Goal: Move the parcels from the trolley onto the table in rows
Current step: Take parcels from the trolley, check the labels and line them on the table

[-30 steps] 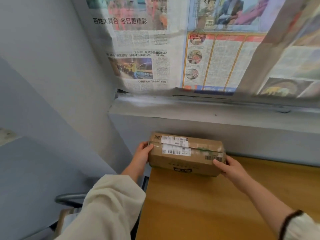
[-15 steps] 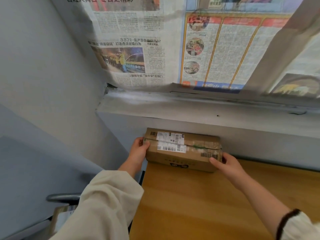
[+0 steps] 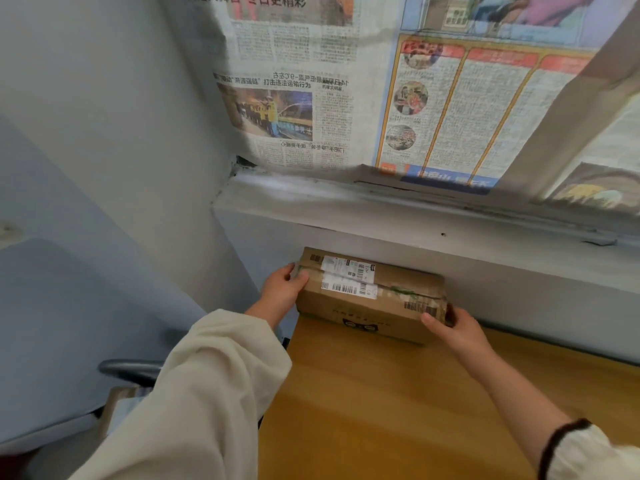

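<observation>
My left hand (image 3: 282, 289) has its grip on the 9 o'clock end of the parcel (image 3: 367, 299), thumb over the top edge and fingers wrapped round the short side. My right hand (image 3: 457, 332) takes the 3 o'clock end, thumb laid on the near face and the other fingers hidden behind the corner. Both grips are closed on the cardboard, with the box held between them.

The parcel is at the 11 o'clock corner of the table (image 3: 381, 410), close under the grey wall (image 3: 519, 289). I cannot tell whether its base is fully down or its back touches the wall.

To finish this well, I would settle it flat with the long side parallel to the wall. The left end should stay inside the table's edge, since an overhang there could tip it. I would then loosen both grips together and slide them out sideways so the box does not skew. I judge this parcel opens a row, with room toward 3 o'clock. What I take for the trolley handle (image 3: 131, 370) waits at 8 o'clock.
</observation>
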`<state>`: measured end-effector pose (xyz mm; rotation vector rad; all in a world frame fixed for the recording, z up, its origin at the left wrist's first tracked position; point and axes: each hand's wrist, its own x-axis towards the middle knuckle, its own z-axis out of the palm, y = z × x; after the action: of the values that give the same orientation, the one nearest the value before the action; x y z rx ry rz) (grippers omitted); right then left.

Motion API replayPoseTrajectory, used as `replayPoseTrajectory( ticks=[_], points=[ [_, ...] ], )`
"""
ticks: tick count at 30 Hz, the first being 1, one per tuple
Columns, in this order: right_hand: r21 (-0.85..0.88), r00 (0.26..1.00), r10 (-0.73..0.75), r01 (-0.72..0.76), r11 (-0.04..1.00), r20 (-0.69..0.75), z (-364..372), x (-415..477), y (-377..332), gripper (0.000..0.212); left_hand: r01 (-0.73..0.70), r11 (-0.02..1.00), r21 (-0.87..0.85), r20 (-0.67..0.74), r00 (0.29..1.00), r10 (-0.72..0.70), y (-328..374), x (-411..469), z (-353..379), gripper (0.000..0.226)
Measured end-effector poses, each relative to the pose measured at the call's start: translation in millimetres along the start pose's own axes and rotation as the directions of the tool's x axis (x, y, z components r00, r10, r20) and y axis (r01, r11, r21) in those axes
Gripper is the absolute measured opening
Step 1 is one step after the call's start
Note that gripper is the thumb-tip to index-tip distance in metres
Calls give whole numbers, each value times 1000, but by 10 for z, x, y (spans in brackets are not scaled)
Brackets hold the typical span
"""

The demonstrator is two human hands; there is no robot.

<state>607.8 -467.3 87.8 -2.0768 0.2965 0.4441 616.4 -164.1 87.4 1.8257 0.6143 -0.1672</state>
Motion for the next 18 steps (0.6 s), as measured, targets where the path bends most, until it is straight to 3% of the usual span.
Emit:
replayPoseTrajectory(
  ticks=[4,6,7,9,12,14,18],
  points=[
    [72,958,-83,107,992,-273,33,-315,-172,92,-30,990,-136,17,999,32,-35,-274,-228,64],
    [-19,892,-293,306,952,-344,164,-535,-355,93,-79,988,-133,-28,997,75,-202,-448,-476,61],
    [-101,852,-426,416,904,-303,272,-623,-463,93,-100,985,-139,-75,993,90,-325,-553,-635,60],
    [-256,798,-603,578,775,-23,597,-761,-692,97,-118,987,-112,-196,976,94,-644,-810,-997,59],
    [-350,687,-539,719,600,487,1281,-933,-980,107,-6,1000,9,-397,918,9,-1230,-1335,-1620,59],
    [-322,602,-479,774,545,638,1790,-1079,-1129,108,111,992,65,-502,863,-64,-1615,-1792,-2052,63],
    [-267,448,-380,857,440,809,2792,-1528,-1285,104,280,958,67,-649,741,-171,-2334,-2782,-2821,67]
  ],
)
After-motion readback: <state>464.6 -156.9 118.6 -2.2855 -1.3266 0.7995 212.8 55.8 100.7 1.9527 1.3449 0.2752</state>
